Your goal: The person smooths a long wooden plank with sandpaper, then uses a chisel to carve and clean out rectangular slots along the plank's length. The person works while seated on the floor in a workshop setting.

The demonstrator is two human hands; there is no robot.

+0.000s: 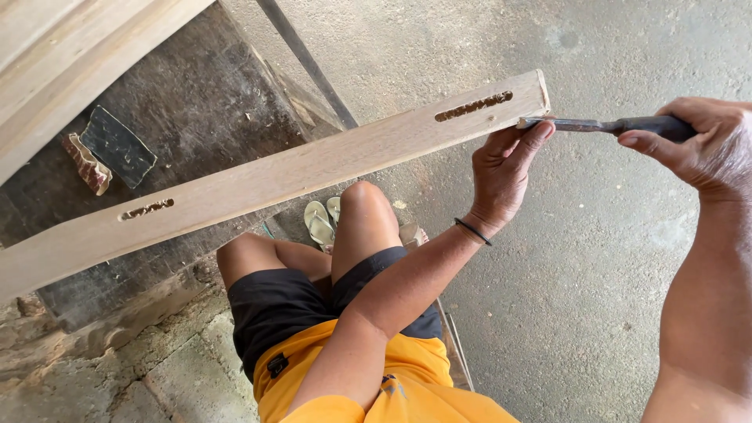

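A long pale plank (274,176) lies slanted across my knee, which props it steady. My left hand (505,172) grips the plank's end below a rough slot (474,106), bracing it. My right hand's (705,145) fingers clench a dark-handled chisel (603,124), tip touching that end.

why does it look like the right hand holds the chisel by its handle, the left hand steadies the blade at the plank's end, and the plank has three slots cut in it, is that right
Not quite: the head view shows two slots in the plank, not three, one slot near the end and one further along. The rest holds: the right hand grips the chisel by its handle, and the left hand steadies the blade at the plank's end.
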